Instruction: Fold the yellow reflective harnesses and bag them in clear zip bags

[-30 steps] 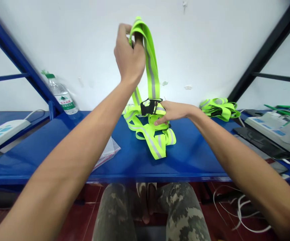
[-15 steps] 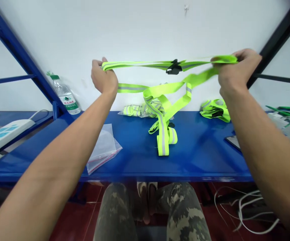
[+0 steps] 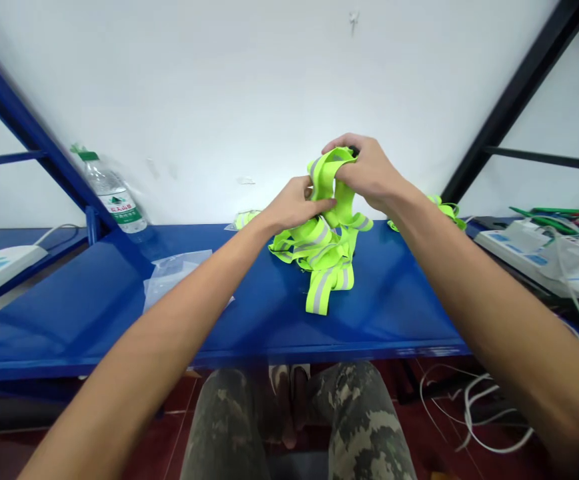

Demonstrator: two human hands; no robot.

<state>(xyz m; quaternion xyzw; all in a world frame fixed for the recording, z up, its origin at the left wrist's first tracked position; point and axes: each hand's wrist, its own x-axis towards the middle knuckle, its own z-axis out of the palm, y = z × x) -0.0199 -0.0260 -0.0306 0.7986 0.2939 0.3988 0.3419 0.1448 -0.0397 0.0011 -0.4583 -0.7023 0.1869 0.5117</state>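
Clock directions are from the middle of the view, with twelve toward the wall. At nine o'clock, farthest left, lies a white power strip with pale-blue sockets [image 3: 4, 270]. Between nine and ten, a clear plastic bottle with a green cap and a green-and-white label [image 3: 118, 203] leans back against the wall. Between eight and nine, thin translucent plastic bags [image 3: 167, 279] lie on the blue tabletop [image 3: 394, 293], partly under the left forearm. Near ten, a small yellow-green packed bundle [image 3: 245, 219] shows beside the left wrist.

The left hand [image 3: 294, 205], at twelve, grasps part of a neon yellow-green webbing strap with a grey stripe [image 3: 322, 250], thumb laid across its front. The strap sits just right of centre, its lower coils on the tabletop below both hands. Gathered in loops, it has no single straight axis; overall it runs from about one o'clock, in the upper grip, down to a fold pointing toward six.

The right hand [image 3: 369, 170], between one and two, clasps the upper loop, a dark piece [image 3: 354, 151] showing at its fingers. Past its forearm, nearer three, lie another yellow-green strap bundle [image 3: 450, 210] and a second white power strip [image 3: 514, 250].
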